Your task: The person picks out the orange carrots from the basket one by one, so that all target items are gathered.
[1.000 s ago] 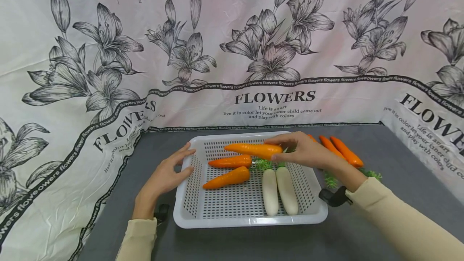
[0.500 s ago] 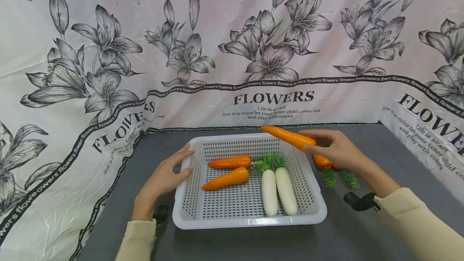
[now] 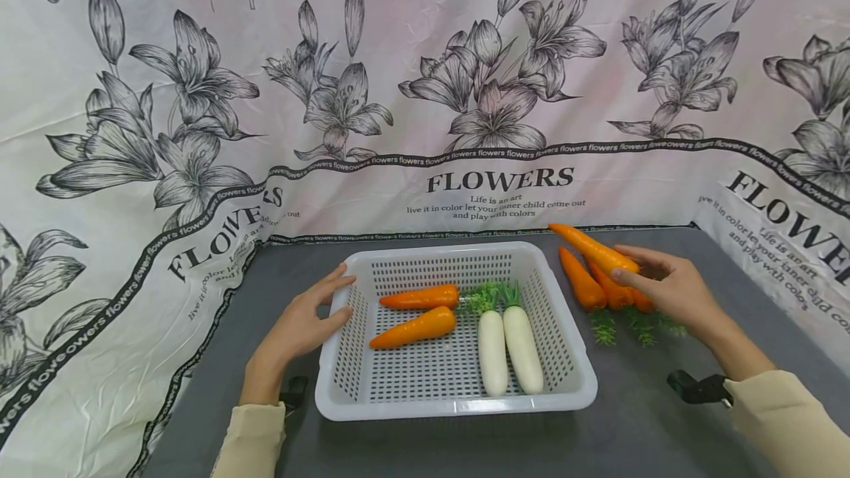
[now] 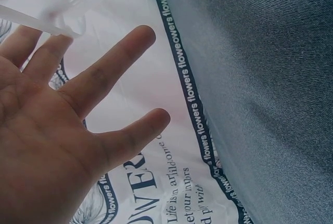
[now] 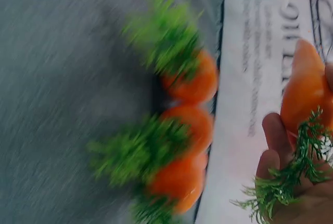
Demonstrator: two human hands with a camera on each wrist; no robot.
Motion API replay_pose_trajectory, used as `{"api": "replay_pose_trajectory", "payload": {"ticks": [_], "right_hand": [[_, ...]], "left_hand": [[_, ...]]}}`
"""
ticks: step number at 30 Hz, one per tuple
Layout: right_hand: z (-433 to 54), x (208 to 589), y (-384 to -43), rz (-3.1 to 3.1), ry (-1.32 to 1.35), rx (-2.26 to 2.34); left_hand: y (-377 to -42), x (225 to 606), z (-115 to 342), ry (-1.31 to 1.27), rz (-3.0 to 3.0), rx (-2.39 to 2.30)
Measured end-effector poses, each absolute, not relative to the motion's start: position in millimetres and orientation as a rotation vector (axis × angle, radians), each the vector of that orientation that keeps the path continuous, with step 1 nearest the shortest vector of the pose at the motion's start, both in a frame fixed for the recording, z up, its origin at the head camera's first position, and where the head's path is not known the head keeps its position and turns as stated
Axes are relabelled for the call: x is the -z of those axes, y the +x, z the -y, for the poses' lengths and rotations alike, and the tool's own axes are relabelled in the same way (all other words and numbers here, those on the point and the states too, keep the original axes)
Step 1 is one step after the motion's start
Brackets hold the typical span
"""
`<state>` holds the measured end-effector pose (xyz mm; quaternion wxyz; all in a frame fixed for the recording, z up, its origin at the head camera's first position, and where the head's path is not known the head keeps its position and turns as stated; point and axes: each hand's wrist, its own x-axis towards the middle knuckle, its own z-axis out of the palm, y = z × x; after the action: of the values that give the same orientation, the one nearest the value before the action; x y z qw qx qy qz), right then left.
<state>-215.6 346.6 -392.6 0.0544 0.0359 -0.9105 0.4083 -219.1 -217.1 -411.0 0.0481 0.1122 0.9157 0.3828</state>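
Observation:
My right hand (image 3: 684,293) grips an orange carrot (image 3: 593,248) by its thick end, its tip pointing up and left. The right wrist view shows green leaves hanging from this carrot (image 5: 304,96) over the palm. Just below lie several carrots (image 3: 582,282) side by side on the table, partly hidden by the held one and the hand. A white perforated basket (image 3: 458,406) holds two carrots (image 3: 418,327) on its left and two white radishes (image 3: 493,352) on its right. My left hand (image 3: 299,319) rests on the basket's left rim, its fingers spread and fairly straight.
The basket stands on a dark grey table (image 3: 664,419). A white cloth (image 3: 491,198) printed with flowers and lettering hangs behind and at both sides. Leafy tops (image 3: 640,328) of the loose carrots point toward the front of the table.
My right hand has carried the carrot from above the basket to the right, over the loose carrots. The left hand has stayed at the basket's rim.

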Motion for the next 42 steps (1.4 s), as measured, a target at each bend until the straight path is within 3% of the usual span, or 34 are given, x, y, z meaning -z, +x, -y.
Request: {"api": "replay_pose_trajectory", "payload": {"ticks": [17,42], "right_hand": [[-400,424,-216,2.767,-0.149,-1.046],[-423,448,-219,2.936,-0.323,-0.952]], "left_hand": [[-219,411,218,0.329,-2.778,-1.176],[-220,412,217,0.344,-2.775,-1.193]]}}
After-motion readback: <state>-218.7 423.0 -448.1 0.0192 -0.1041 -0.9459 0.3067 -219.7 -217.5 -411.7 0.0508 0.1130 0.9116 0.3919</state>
